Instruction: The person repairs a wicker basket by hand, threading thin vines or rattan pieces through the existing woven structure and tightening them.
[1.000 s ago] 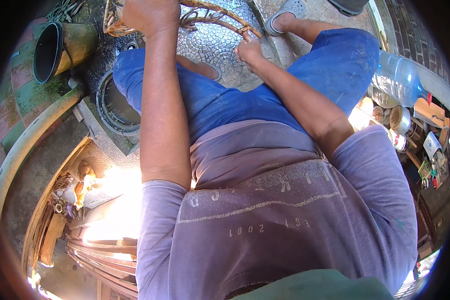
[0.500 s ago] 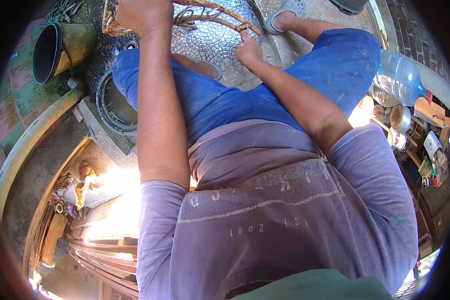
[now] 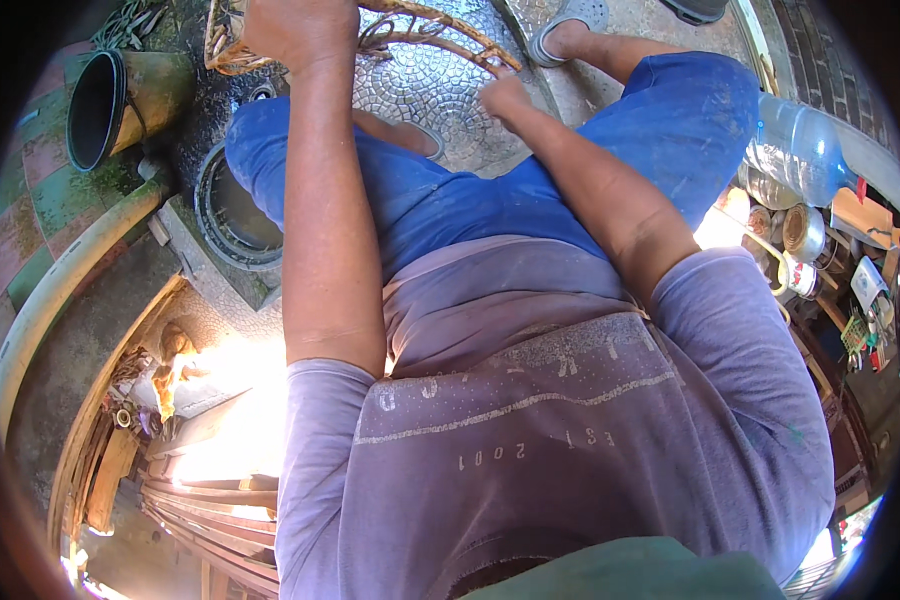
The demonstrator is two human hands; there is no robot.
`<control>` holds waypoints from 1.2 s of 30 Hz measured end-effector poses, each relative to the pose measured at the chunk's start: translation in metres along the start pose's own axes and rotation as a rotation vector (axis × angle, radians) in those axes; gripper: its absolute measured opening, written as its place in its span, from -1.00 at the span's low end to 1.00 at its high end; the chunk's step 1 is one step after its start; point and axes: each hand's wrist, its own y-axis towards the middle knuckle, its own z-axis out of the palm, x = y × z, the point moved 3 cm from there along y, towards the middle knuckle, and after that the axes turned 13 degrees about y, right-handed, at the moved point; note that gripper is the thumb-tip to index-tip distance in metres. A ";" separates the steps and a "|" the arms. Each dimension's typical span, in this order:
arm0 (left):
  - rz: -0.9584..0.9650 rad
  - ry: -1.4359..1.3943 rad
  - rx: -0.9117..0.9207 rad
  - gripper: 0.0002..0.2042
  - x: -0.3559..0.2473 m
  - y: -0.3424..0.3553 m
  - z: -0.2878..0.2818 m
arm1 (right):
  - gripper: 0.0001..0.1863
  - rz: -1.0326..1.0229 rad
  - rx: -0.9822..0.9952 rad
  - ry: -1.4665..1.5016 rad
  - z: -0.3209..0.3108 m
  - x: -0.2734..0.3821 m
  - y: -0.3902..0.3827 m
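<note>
At the top of the view lies a curved, light-brown rattan frame [image 3: 440,46] with looped, woven strips inside it. My left hand [image 3: 300,32] is closed over its left part, and the fingers' far side is cut off by the picture's edge. Close below the frame's right end is my right hand [image 3: 506,98], its fingers curled in. Whatever those fingers hold, if anything, is too small or hidden to make out. The frame is above the wet, stone-patterned floor [image 3: 420,100], beyond my knees in blue trousers [image 3: 490,205].
To the left, a dark bucket [image 3: 95,110] lies tipped near a bent pipe [image 3: 75,262], with a round basin [image 3: 232,205] beside my knee. At right are a large clear water bottle [image 3: 795,152] and piled odds and ends. Stacked wooden slats [image 3: 215,510] sit lower left.
My right hand has drawn slightly down and to the right from the frame's end, its fingers now more curled. My left hand has shifted slightly right.
</note>
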 end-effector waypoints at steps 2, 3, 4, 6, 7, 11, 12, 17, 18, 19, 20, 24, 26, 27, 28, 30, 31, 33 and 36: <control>0.035 0.031 -0.067 -0.57 0.004 0.001 0.003 | -0.61 0.212 0.073 0.319 -0.009 -0.013 -0.001; 0.051 0.050 -0.096 -0.57 0.008 0.001 0.004 | -0.67 0.348 0.097 0.477 -0.014 -0.011 -0.001; 0.035 0.071 -0.087 -0.57 0.013 -0.001 0.006 | -0.72 0.494 0.117 0.628 -0.020 -0.007 -0.006; -0.008 0.133 -0.110 -0.58 0.020 0.004 -0.004 | -0.82 0.552 0.203 0.825 -0.020 0.018 -0.024; 0.011 0.062 -0.099 -0.58 0.017 0.003 -0.002 | -0.81 0.588 0.230 0.976 -0.024 0.018 -0.020; 0.029 0.114 -0.124 -0.57 0.011 0.000 0.006 | -0.79 0.640 0.298 1.375 -0.031 0.033 -0.004; 0.024 0.127 -0.118 -0.57 0.010 0.000 0.006 | -0.79 0.646 0.315 1.437 -0.029 0.043 -0.004; 0.010 0.111 -0.051 -0.58 0.005 -0.001 0.000 | -0.82 0.610 0.376 1.529 -0.029 0.059 0.001; 0.030 0.178 -0.095 -0.58 0.005 -0.003 0.004 | -0.82 0.621 0.359 1.529 -0.031 0.055 0.003; 0.046 0.242 -0.135 -0.59 0.004 -0.006 0.008 | -0.82 0.631 0.337 1.527 -0.034 0.051 0.002; 0.103 0.227 -0.201 -0.59 0.004 -0.008 0.010 | -0.82 0.642 0.314 1.526 -0.036 0.048 0.001; 0.142 0.201 -0.251 -0.61 0.007 -0.013 0.010 | -0.77 0.604 0.280 1.662 -0.027 0.084 -0.018; 0.053 0.176 -0.109 -0.61 0.000 -0.012 0.008 | -0.74 0.629 0.260 1.655 -0.027 0.065 -0.001; 0.084 0.142 -0.120 -0.60 -0.005 -0.013 0.009 | -0.73 0.620 0.204 1.630 -0.028 0.048 0.008; 0.114 0.111 -0.137 -0.59 -0.006 -0.013 0.009 | -0.72 0.609 0.155 1.602 -0.031 0.036 0.014; 0.119 0.111 -0.169 -0.57 0.000 -0.009 0.008 | -0.69 0.640 0.057 1.482 -0.033 0.026 0.007; 0.099 0.126 -0.177 -0.57 0.001 -0.009 0.008 | -0.69 0.630 0.055 1.401 -0.034 0.022 0.000; 0.053 0.143 -0.120 -0.54 0.005 -0.007 0.009 | -0.72 0.574 0.213 1.220 -0.030 0.021 -0.010; 0.024 0.173 -0.154 -0.53 0.017 0.002 0.009 | -0.76 0.547 0.241 1.154 -0.017 0.038 -0.044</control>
